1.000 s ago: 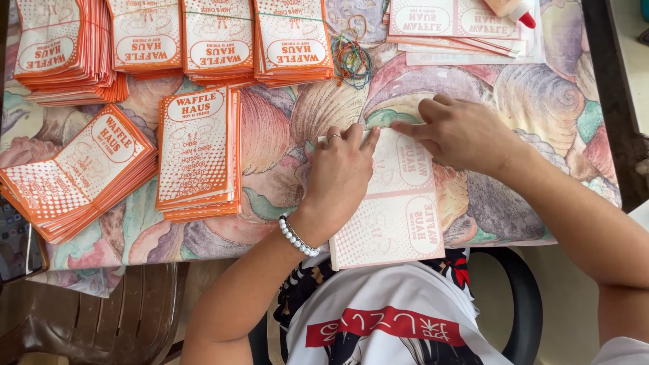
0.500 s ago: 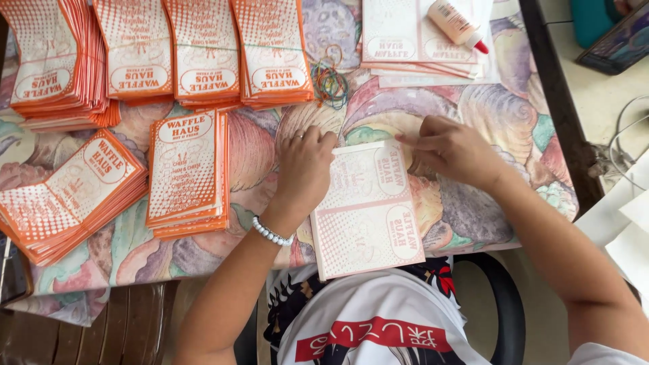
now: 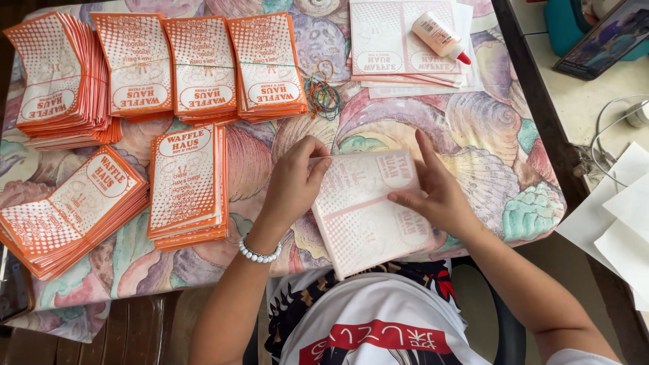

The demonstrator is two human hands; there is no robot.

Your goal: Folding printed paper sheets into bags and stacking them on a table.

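A pale, reverse-side printed paper sheet lies on the shell-patterned tablecloth at the near edge, partly folded along a middle crease. My left hand, with a white bead bracelet at the wrist, pinches the sheet's upper left corner. My right hand rests on the sheet's right side, fingers pressing along the fold. Both hands touch the same sheet.
Several stacks of orange-and-white printed paper bags fill the table's left and far side. More unfolded sheets lie at the far right under a white glue bottle with a red cap. Coloured rubber bands sit mid-table. A phone lies beyond the right edge.
The hands moved apart on the sheet: the left now pinches its upper left corner, the right presses its right side. The view shifted and the sheet sits slightly more rotated.
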